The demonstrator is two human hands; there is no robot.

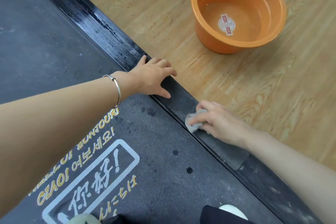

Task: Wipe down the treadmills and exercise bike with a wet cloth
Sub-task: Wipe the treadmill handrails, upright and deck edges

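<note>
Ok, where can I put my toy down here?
Bare wooden floor lies open between the round orange plastic basin and the black treadmill side rail. The dark grey belt beyond the printed greetings is free too. It is crowded on the rail, where the left hand rests and the right hand holds a grey cloth.

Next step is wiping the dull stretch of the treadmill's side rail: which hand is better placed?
Right. The right hand grips the grey cloth, which is pressed on the side rail at its dull, dusty stretch. The left hand lies flat on the rail farther up, holding nothing.
</note>
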